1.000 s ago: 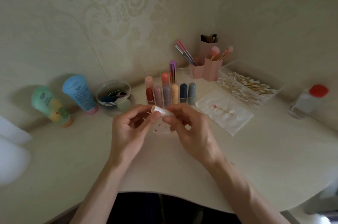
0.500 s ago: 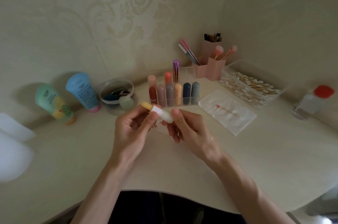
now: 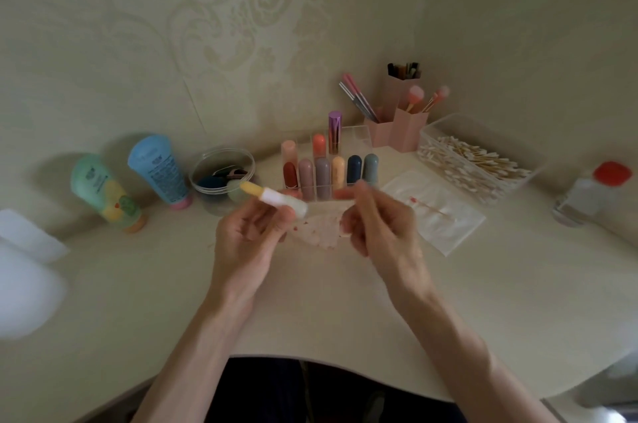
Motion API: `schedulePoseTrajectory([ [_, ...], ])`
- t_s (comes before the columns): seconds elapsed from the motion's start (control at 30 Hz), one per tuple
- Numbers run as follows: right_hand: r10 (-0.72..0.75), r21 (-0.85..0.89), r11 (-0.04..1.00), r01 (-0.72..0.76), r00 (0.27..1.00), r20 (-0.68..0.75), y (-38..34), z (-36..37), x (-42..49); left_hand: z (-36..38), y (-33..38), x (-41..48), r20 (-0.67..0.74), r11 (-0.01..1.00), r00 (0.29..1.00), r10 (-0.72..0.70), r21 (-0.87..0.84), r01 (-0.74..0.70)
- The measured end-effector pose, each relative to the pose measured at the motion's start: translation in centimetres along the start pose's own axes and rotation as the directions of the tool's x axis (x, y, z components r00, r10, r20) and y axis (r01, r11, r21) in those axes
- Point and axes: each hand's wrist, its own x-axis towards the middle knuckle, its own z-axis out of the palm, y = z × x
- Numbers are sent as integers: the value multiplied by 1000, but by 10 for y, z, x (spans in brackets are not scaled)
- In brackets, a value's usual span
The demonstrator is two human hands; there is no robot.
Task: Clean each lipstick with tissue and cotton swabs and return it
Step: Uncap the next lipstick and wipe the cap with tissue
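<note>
While upright in organizer (image 3: 360,136), nine lipsticks (image 3: 322,177); one lipstick (image 3: 272,196) in left hand (image 3: 241,243).

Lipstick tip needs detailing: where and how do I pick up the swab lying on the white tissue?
Pinch the cotton swab by its bare stick toward the right end, from above with the right hand, since the left hand holds the lipstick. It lies flat on the white tissue, and its left tip is stained red.

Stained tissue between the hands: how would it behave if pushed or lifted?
The stained tissue looks thin and seems to lie flat on the table, so it's probably floppy and very light. Pushed, it would likely slide or crumple rather than resist.
</note>
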Motion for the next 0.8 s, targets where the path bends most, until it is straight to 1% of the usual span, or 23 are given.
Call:
schedulePoseTrajectory([
  [0.03, -29, -81, 997, 18, 991, -129, 4, -7, 4, -2, 0, 1, -27, 1000, 1000, 1, -16, -2],
  [0.07, -62, -186, 982, 20, 973, -222, 8, -13, 7, -4, -1, 2, -39, 1000, 999, 5, -22, -6],
  [0.1, -89, -276, 961, 13, 961, -262, 10, -18, 9, -5, -1, 3, -44, 1000, 999, 2, -23, -3],
  [0.13, -89, -337, 941, 0, 964, -250, 12, -19, 9, -5, -1, 2, -42, 1000, 999, -1, -16, 0],
  [0.2, -31, -459, 888, -35, 990, -136, 15, -15, 8, -4, -2, 2, -31, 1000, 999, -12, -7, 12],
  [0.23, -8, -551, 834, -32, 998, -70, 17, -11, 6, -4, -2, 1, -23, 1000, 1000, -20, -11, 19],
  [0.3, -40, -725, 687, 55, 998, 38, 24, -4, 3, -4, -3, 1, -10, 999, 1000, -30, -28, 29],
  [0.33, -78, -774, 624, 110, 994, 79, 26, -1, 2, -4, -4, 1, -8, 999, 999, -32, -35, 32],
  [0.37, -99, -794, 590, 147, 989, 110, 28, 0, 2, -4, -5, 1, -5, 999, 999, -34, -39, 34],
  [0.4, -108, -792, 587, 167, 986, 129, 28, -1, 3, -4, -6, 2, -1, 999, 999, -36, -39, 36],
  [0.47, -94, -755, 635, 165, 986, 136, 27, -3, 3, -4, -7, 2, 11, 999, 999, -40, -37, 40],
  [0.53, -66, -681, 722, 126, 991, 114, 26, -3, 1, -4, -8, 2, 23, 997, 998, -57, -41, 58],
  [0.63, -68, -524, 849, 69, 997, 22, 23, -3, 1, -2, -8, 1, 67, 995, 994, -90, -40, 93],
  [0.73, -129, -447, 890, 90, 990, -58, 19, -4, 1, -1, -8, 0, 122, 990, 984, -127, -44, 133],
  [0.8, -159, -407, 906, 119, 985, -68, 17, -4, 0, -2, -9, 0, 140, 988, 980, -144, -29, 149],
])
